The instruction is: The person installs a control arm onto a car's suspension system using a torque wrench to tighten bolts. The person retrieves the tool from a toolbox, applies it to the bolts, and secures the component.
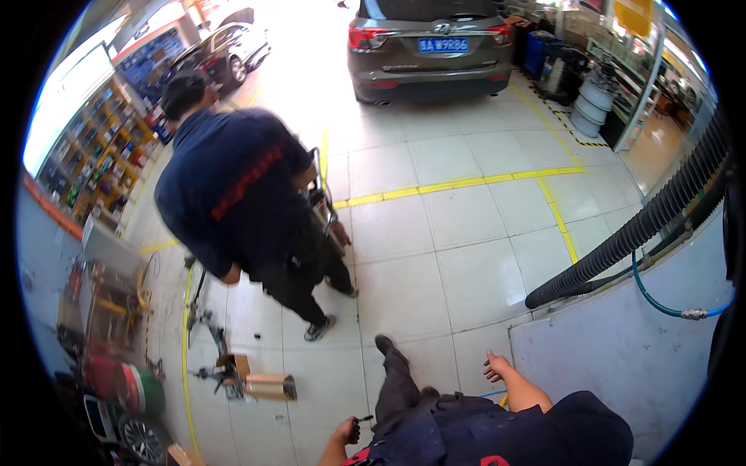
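My left hand [345,432] hangs low at the bottom of the head view, closed around a small dark handheld thing [360,422]. A thin black end of it sticks out to the right; its kind I cannot make out. On the other side of my body, my right hand [496,367] is held out over the floor tiles with its fingers apart, and nothing shows in it. One of my legs [392,380] is stepping forward between the two hands.
A co-worker [241,179] in dark clothes walks ahead at left, by a metal-framed object [322,202]. Metal car parts [221,349] and an opened cardboard box [270,386] lie on the floor. A grey SUV [427,66] stands ahead; a black corrugated hose [622,233] slants at right.
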`<move>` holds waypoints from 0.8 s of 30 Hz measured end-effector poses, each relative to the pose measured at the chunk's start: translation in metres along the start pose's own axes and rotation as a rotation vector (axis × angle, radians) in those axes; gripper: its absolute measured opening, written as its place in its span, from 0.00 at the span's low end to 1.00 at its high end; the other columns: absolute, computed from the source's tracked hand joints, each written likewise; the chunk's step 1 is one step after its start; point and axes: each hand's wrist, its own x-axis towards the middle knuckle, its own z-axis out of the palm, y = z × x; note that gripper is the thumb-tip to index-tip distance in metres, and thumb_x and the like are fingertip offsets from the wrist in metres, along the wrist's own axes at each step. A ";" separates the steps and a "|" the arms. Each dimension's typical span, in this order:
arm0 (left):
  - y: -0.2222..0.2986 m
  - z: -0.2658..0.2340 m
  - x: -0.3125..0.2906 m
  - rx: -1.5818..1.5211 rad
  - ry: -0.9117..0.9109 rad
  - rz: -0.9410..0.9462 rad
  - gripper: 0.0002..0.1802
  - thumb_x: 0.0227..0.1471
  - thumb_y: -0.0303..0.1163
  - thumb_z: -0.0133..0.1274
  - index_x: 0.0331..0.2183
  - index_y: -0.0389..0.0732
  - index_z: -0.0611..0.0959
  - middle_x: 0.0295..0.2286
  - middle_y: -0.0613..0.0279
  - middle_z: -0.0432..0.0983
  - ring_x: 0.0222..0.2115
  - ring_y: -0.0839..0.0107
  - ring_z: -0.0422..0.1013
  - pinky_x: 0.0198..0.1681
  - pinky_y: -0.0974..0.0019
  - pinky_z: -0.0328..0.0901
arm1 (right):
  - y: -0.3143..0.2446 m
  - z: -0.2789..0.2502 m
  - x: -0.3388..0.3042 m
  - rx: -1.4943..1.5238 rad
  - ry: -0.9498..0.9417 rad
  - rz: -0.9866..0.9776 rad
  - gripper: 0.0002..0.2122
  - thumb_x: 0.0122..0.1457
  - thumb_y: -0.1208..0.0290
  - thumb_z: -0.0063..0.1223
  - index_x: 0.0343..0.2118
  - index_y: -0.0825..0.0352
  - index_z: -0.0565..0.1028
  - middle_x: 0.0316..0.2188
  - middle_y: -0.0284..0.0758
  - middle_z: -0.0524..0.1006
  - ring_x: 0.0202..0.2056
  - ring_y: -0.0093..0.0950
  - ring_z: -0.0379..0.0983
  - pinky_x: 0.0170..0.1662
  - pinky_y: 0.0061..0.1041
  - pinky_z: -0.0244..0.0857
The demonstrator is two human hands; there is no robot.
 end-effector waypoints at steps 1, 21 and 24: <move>0.034 0.000 0.006 0.155 0.128 0.016 0.20 0.52 0.50 0.46 0.17 0.47 0.68 0.16 0.63 0.61 0.21 0.64 0.61 0.23 0.58 0.58 | -0.015 0.008 0.008 0.014 0.036 -0.004 0.38 0.65 0.35 0.27 0.56 0.71 0.66 0.43 0.54 0.77 0.37 0.49 0.79 0.36 0.47 0.75; 0.387 0.094 -0.020 0.734 0.330 0.464 0.16 0.60 0.45 0.39 0.34 0.43 0.74 0.27 0.46 0.71 0.31 0.47 0.69 0.34 0.45 0.63 | -0.244 0.032 -0.025 -0.145 0.436 -0.004 0.20 0.62 0.55 0.49 0.47 0.67 0.77 0.33 0.36 0.83 0.28 0.30 0.80 0.30 0.34 0.75; 0.427 0.104 -0.015 0.759 0.345 0.477 0.17 0.61 0.45 0.38 0.37 0.43 0.75 0.29 0.43 0.73 0.32 0.45 0.70 0.35 0.43 0.63 | -0.213 0.015 -0.011 -0.017 0.353 0.236 0.21 0.59 0.56 0.48 0.46 0.67 0.78 0.35 0.41 0.83 0.29 0.36 0.81 0.32 0.39 0.75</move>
